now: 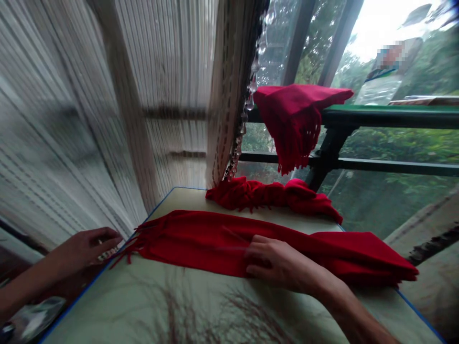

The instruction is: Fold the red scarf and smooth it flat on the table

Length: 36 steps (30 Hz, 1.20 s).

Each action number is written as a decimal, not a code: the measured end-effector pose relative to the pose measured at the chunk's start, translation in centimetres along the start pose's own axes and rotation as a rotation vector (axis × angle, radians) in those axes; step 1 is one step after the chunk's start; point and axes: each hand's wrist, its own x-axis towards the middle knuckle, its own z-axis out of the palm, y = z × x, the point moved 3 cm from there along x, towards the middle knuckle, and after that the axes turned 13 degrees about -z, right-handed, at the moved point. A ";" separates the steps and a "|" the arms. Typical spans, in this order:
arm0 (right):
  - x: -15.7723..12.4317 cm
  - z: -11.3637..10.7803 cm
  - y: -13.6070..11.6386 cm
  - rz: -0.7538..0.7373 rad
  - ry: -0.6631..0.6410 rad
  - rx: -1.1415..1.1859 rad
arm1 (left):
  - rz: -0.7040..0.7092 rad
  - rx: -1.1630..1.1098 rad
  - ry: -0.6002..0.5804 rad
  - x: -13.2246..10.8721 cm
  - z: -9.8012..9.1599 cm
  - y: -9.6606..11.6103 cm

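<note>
Basically, right hand rested, fingers bent, on the nearest red scarf, laid across the tabletop; left hand hung half-curled by its fringe. Blur hid whether either grip pinched anything. Step looked like smoothing; next move called for squaring the edges.

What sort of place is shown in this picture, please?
Probably a home, perhaps an enclosed balcony or window corner: a long striped curtain hangs beside a dark railing, greenery shows through glass, and a table bears red fringed cloth.
</note>
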 end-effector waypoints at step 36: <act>10.4 6.7 -8.9 -0.441 0.084 -0.121 | 0.260 -0.179 -0.383 6.7 6.2 10.6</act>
